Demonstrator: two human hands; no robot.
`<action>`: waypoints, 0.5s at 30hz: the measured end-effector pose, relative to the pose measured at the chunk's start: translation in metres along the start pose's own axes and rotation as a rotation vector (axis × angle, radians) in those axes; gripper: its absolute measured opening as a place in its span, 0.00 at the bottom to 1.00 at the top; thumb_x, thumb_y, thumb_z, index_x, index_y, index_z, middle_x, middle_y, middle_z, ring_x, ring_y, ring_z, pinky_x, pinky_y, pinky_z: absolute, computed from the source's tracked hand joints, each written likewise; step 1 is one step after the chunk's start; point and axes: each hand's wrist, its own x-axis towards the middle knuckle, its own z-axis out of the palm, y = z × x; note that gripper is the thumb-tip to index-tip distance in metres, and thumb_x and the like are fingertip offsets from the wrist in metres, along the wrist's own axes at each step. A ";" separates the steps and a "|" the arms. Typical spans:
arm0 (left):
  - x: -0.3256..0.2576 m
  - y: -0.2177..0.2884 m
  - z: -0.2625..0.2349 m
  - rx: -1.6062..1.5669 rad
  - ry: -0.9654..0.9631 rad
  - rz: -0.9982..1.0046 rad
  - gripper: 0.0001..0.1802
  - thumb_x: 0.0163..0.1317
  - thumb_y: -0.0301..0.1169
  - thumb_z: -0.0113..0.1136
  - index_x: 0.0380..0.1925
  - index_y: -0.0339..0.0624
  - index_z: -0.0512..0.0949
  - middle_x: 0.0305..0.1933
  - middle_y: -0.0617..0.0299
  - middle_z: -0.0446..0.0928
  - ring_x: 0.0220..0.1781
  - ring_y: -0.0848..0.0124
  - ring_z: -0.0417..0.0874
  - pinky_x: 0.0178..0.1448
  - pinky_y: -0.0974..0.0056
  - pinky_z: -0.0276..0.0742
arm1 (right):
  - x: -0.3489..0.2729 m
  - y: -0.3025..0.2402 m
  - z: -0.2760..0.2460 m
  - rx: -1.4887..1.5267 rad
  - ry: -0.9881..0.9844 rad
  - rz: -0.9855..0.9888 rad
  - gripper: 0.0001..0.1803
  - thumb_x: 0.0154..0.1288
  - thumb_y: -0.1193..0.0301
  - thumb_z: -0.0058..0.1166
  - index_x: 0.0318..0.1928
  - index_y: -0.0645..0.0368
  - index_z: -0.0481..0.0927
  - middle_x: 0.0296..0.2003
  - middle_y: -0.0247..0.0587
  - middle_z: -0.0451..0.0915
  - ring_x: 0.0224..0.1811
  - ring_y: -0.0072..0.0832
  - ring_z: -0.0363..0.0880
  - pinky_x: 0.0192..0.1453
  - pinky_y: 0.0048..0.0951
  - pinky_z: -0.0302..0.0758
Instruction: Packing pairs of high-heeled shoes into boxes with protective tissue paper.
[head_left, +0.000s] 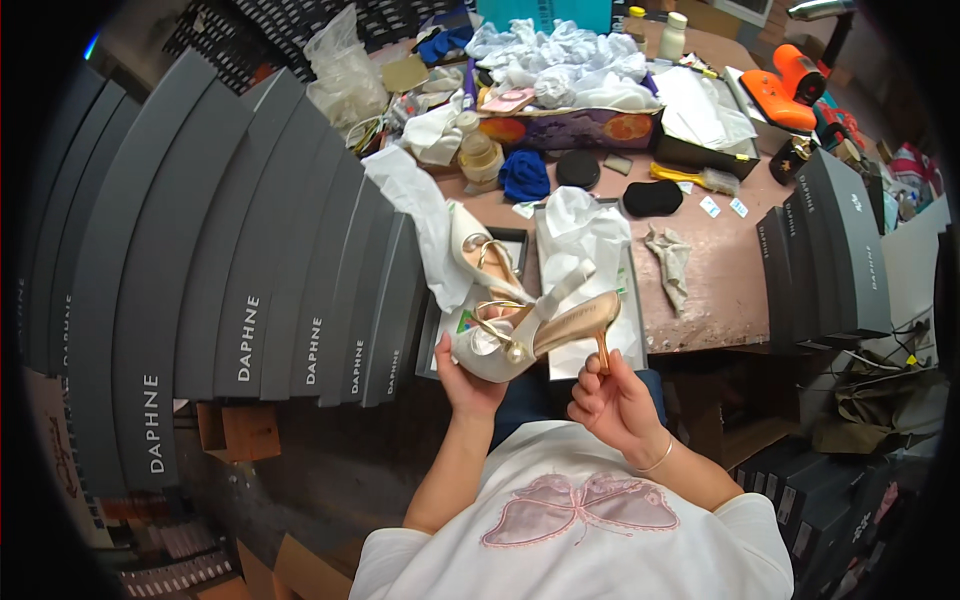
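Note:
Both my hands hold a white high-heeled shoe [487,360] with a gold strap and a pearl ornament, tilted above an open shoebox. My left hand [470,382] is closed on its toe end. Between the fingertips of my right hand [617,403] is the thin gold heel. The matching white shoe [466,230] lies just beyond, on white tissue paper [425,235] at the shoebox [517,240]. Right of it, more crumpled tissue [585,225] lies in the other open box half [638,320].
Tall rows of dark grey shoeboxes [190,270] stand at the left, and a smaller stack [840,245] at the right. On the table [715,300] lie a beige cloth [668,265], a blue cloth [526,175], a brush [715,180] and a glass jar [480,160]. A patterned box [570,130] holds crumpled paper.

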 end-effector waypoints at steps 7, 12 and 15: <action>-0.043 -0.007 0.011 0.174 0.260 -0.128 0.39 0.59 0.57 0.55 0.60 0.38 0.65 0.63 0.49 0.67 0.65 0.53 0.70 0.63 0.41 0.72 | 0.011 -0.023 -0.025 0.014 0.099 -0.035 0.21 0.76 0.52 0.39 0.38 0.55 0.77 0.28 0.33 0.77 0.26 0.23 0.70 0.33 0.28 0.67; -0.050 0.007 0.002 0.323 0.297 -0.034 0.35 0.60 0.55 0.52 0.55 0.37 0.70 0.56 0.50 0.74 0.58 0.53 0.76 0.59 0.44 0.75 | 0.005 -0.052 -0.040 -0.856 0.269 -0.146 0.19 0.73 0.55 0.46 0.42 0.60 0.78 0.29 0.37 0.79 0.32 0.25 0.77 0.40 0.30 0.74; -0.054 0.033 0.014 0.629 0.162 0.053 0.29 0.60 0.53 0.50 0.43 0.35 0.76 0.46 0.50 0.79 0.50 0.57 0.81 0.54 0.49 0.78 | 0.001 -0.097 -0.006 -1.804 0.059 -0.634 0.36 0.55 0.61 0.69 0.57 0.68 0.69 0.54 0.51 0.73 0.53 0.35 0.77 0.57 0.30 0.73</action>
